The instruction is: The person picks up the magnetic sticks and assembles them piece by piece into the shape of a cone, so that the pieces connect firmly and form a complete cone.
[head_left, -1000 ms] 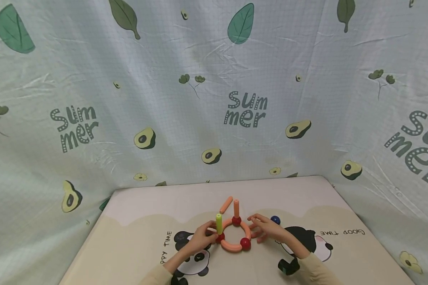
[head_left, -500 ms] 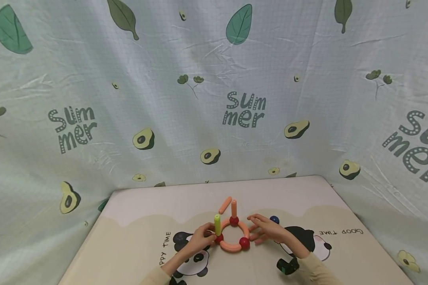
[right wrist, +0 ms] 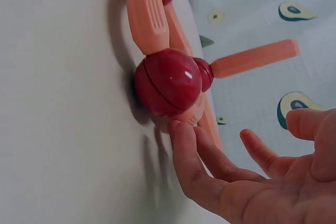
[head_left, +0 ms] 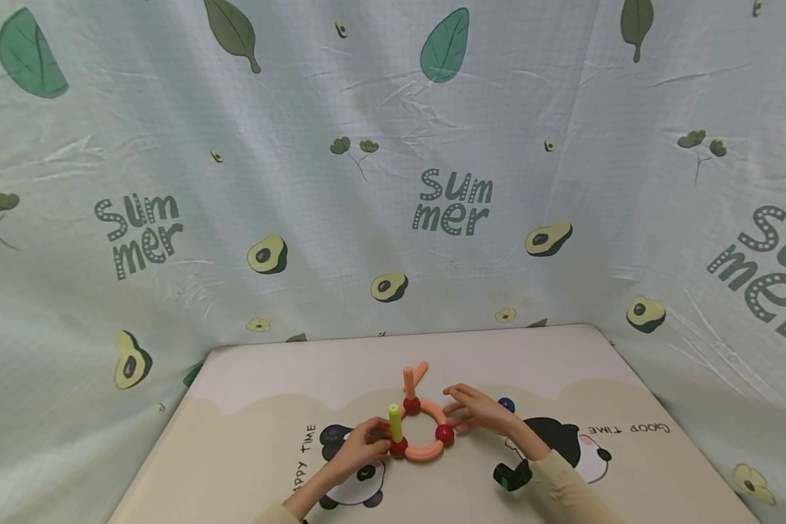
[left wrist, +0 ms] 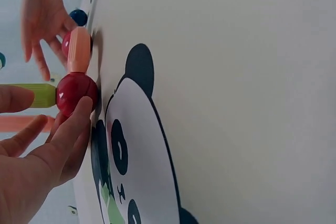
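Three red balls joined by curved orange pieces form a ring (head_left: 424, 454) on the table. A yellow-green rod (head_left: 395, 422) stands on the left ball (head_left: 398, 447), an orange rod (head_left: 409, 383) on the back one (head_left: 411, 405). My left hand (head_left: 362, 445) pinches the left ball low down; in the left wrist view a fingertip lies on that ball (left wrist: 76, 93) and another finger overlaps the yellow-green rod (left wrist: 44, 95). My right hand (head_left: 483, 411), fingers spread, is at the ring's right side; in the right wrist view its fingertips (right wrist: 181, 127) touch or nearly touch the ring beside the right ball (right wrist: 168, 82).
A loose orange rod (head_left: 422, 372) lies behind the ring. A blue ball (head_left: 506, 404) is beyond my right hand, and a black object (head_left: 512, 477) is near my right forearm. The table (head_left: 268, 393) has printed pandas; a patterned curtain (head_left: 340, 233) hangs behind it.
The ring has turned: its back ball and orange rod moved left, the left ball slightly nearer me, the right ball slightly back. My right hand moved left and back with it.
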`<state>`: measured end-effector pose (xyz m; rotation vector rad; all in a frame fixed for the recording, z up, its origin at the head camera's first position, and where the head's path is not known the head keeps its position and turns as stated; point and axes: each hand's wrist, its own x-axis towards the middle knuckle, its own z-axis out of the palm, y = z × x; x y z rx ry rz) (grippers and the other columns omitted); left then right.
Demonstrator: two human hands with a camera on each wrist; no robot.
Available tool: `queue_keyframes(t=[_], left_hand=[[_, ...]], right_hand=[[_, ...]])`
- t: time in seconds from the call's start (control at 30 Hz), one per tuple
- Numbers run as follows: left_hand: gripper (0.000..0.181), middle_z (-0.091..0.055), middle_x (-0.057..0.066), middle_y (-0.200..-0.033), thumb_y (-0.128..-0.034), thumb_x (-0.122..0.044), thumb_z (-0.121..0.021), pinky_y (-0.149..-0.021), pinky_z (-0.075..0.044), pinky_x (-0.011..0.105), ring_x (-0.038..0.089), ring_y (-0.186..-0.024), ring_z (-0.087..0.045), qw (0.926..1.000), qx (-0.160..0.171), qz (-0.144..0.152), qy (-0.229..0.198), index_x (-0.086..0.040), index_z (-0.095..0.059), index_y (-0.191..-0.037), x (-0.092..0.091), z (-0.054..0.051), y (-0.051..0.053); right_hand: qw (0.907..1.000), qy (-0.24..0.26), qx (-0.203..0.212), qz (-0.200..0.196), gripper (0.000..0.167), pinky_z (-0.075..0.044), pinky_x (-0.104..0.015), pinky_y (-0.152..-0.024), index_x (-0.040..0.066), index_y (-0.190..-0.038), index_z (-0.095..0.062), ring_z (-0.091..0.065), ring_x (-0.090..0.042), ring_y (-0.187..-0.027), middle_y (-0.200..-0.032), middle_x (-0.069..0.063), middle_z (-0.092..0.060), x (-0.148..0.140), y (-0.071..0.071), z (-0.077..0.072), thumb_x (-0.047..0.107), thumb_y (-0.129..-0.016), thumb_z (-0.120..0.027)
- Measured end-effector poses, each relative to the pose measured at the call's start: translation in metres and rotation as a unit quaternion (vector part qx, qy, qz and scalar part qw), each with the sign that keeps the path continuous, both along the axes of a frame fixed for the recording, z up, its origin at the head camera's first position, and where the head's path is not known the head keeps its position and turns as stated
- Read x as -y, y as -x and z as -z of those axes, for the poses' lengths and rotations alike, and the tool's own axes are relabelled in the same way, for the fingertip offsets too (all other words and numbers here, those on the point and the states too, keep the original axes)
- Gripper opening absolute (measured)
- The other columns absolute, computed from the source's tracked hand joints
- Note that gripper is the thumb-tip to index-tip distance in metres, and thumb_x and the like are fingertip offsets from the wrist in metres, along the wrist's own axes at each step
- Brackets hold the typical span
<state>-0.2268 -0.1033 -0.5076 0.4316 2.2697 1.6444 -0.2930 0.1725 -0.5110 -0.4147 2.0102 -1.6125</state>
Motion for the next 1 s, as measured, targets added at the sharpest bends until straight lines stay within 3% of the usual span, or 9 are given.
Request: queue_keyframes(t=[0.3, 0.7, 0.9, 1.0], left_hand=[[0.032, -0.054, 0.022, -0.108, -0.0827, -0.002, -0.052, -0.072, -0.052, 0.037, 0.019, -0.088, -0.059, 0.9984, 0.036, 0.005, -0.044, 0.004, -0.048, -0.114, -0.001, 0.004, -0.009], [0.030, -0.052, 0.029, -0.105, -0.0825, 0.002, -0.050, -0.071, -0.052, 0.041, 0.026, -0.087, -0.059, 0.9993, 0.019, 0.003, -0.032, 0.006, -0.047, -0.112, -0.009, -0.006, -0.019], [0.031, -0.055, 0.020, -0.101, -0.0845, -0.004, -0.053, -0.066, -0.053, 0.040, 0.021, -0.082, -0.058, 0.9997, 0.012, -0.002, -0.019, -0.002, -0.050, -0.115, -0.010, -0.002, -0.018], [0.032, -0.055, 0.020, -0.102, -0.0849, -0.006, -0.053, -0.066, -0.053, 0.040, 0.021, -0.082, -0.058, 0.9997, 0.013, 0.003, -0.021, -0.002, -0.049, -0.116, -0.010, -0.003, -0.017]], right_hand=[[0.9998, -0.014, -0.011, 0.006, 0.061, -0.051, -0.031, -0.074, -0.001, -0.131, -0.030, -0.061, -0.020, -0.095, -0.117, -0.023, -0.054, 0.012, 0.014, 0.002, 0.046, -0.093, -0.035], [0.9989, -0.034, -0.032, 0.004, 0.050, -0.050, -0.032, -0.074, -0.004, -0.126, -0.038, -0.061, -0.023, -0.095, -0.114, -0.023, -0.056, 0.020, 0.025, 0.003, 0.035, -0.095, -0.035], [0.9915, -0.086, -0.094, 0.030, 0.038, -0.049, -0.029, -0.067, -0.006, -0.115, -0.051, -0.063, -0.023, -0.088, -0.108, -0.021, -0.060, 0.025, 0.039, 0.007, 0.024, -0.093, -0.043], [0.9773, -0.135, -0.155, 0.052, 0.030, -0.048, -0.028, -0.065, -0.002, -0.110, -0.057, -0.062, -0.020, -0.085, -0.104, -0.017, -0.062, 0.030, 0.045, 0.007, 0.019, -0.091, -0.048]])
